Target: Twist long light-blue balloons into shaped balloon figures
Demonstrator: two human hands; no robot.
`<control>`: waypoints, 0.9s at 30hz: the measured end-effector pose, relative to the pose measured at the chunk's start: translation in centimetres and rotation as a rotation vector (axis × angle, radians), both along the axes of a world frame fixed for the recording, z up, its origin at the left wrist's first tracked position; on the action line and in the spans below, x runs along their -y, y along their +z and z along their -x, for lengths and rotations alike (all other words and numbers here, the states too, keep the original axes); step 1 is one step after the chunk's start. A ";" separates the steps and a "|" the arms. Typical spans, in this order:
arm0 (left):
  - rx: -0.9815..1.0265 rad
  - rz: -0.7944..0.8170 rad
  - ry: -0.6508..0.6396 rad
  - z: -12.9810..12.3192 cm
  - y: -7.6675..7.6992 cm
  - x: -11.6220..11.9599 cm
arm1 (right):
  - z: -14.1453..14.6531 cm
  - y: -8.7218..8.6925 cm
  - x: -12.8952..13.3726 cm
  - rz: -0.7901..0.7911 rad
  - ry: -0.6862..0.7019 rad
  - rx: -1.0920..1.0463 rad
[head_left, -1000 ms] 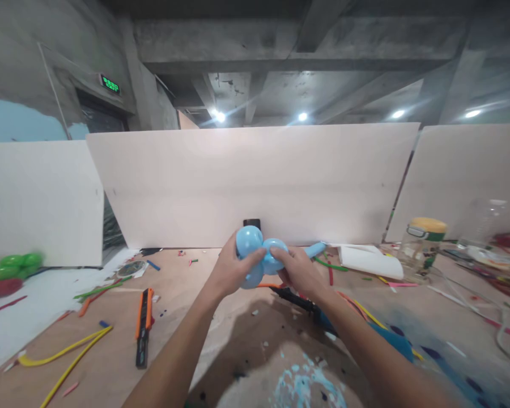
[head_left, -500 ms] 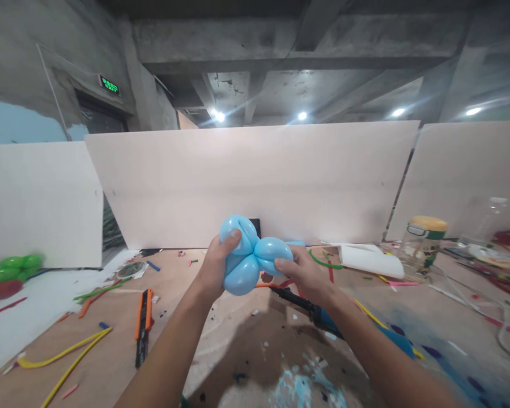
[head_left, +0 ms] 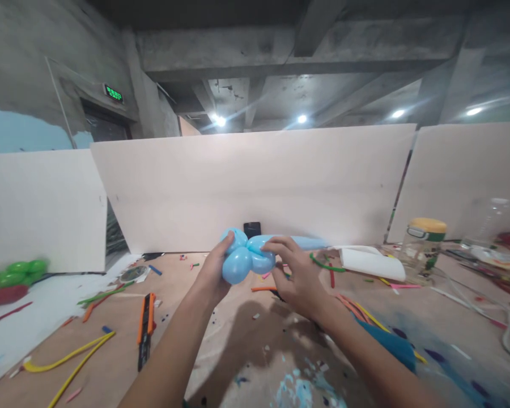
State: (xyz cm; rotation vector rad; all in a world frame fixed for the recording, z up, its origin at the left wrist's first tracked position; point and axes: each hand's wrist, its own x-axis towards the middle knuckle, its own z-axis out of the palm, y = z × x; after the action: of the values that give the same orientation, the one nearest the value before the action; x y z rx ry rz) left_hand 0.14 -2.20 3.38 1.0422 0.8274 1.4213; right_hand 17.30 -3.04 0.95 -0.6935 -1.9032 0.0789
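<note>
A light blue twisting balloon (head_left: 238,265) is held up over the table, with several round bubbles meeting at a twist and a long tapering part stretching right. My left hand (head_left: 215,269) is closed around the left bubbles, its thumb pressed on the upper one. My right hand (head_left: 300,277) has its fingers bent over the bubbles on the right, fingertips touching them; its thumb sits lower down. Behind the right hand, the long tail of the balloon runs toward the white paper roll (head_left: 372,263). A blue-handled tool (head_left: 386,343) lies mostly hidden under my right forearm.
An orange and black cutter (head_left: 145,328) and yellow uninflated balloons (head_left: 70,362) lie to the left. Green and red balloons (head_left: 19,275) are farther left. At right stands a yellow-lidded bottle (head_left: 423,249). A black phone-like object (head_left: 252,229) leans against the white board (head_left: 255,181).
The balloon has turned and dropped slightly, so its long tail now shows to the right. My right hand's fingers have shifted from a pinch to bending over the right bubbles from above.
</note>
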 end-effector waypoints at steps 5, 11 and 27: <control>-0.158 -0.185 0.040 -0.9 -0.4 1.1 | 0.2 0.6 -0.2 0.598 0.082 -0.277; -0.935 -0.714 0.289 0.5 -0.1 2.6 | -1.2 1.0 -0.5 0.575 0.117 -0.252; -0.507 -0.384 0.163 1.3 -0.6 0.7 | 0.1 0.5 0.4 0.686 0.279 -0.199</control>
State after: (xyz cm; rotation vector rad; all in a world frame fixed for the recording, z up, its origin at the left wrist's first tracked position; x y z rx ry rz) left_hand -1.15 -2.88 2.82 1.7067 1.0401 1.5095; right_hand 17.23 -3.48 1.48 -0.8219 -1.7573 0.9757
